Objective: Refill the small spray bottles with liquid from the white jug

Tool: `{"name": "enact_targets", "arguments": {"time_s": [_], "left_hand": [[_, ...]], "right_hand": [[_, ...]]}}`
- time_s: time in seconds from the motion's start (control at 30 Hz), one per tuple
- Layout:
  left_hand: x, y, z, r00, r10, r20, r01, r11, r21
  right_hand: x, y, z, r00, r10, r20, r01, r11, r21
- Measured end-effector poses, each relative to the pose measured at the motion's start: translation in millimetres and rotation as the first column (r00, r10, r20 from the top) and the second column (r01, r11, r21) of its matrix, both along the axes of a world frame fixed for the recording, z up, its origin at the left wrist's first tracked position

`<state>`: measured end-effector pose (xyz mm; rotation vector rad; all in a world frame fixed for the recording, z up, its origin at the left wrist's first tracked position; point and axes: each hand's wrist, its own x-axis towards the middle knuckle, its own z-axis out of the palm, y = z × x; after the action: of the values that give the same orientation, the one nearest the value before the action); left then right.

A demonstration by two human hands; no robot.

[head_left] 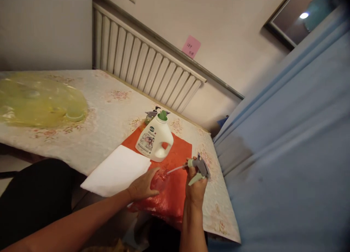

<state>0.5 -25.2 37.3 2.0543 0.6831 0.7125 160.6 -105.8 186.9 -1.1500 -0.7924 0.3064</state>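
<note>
My right hand (196, 186) grips a grey and pale-green trigger spray head (201, 166). Its thin dip tube (176, 169) slants left, with the tip at the mouth of a clear bottle (162, 181). Around the left side of that bottle curls my left hand (143, 184), thumb and fingers against it; the see-through body is hard to make out over the red plastic sheet (175, 197). Just behind stands an open white detergent jug (154, 140) with a green spout and a side handle. A folded white cloth or paper (116, 170) lies left of my left hand.
Behind the jug, a pump bottle (151, 115) is partly hidden. A yellow plastic bag (41, 102) lies at the left on the flowered tablecloth (109, 99). A radiator (147, 58) runs along the wall, and a blue curtain (287, 142) hangs close on the right.
</note>
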Motion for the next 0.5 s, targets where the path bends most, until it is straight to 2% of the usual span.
{"name": "enact_targets", "arguments": {"time_s": [0.13,0.23,0.5], "left_hand": [[0,0,0.7,1.000,0.002,0.013,-0.001,1.000,-0.007],[0,-1,2.3,1.000,-0.001,0.026,0.002,1.000,-0.022],[-1,0,5.2,0.999,-0.034,0.018,0.034,0.999,-0.004]], "right_hand": [[-4,4,-20.4,0.992,0.059,0.116,-0.037,0.983,-0.181],[-4,3,-34.0,0.986,0.117,0.121,-0.078,0.955,-0.285],[-13,0,-50.3,0.966,0.245,0.075,-0.196,0.895,-0.401]]}}
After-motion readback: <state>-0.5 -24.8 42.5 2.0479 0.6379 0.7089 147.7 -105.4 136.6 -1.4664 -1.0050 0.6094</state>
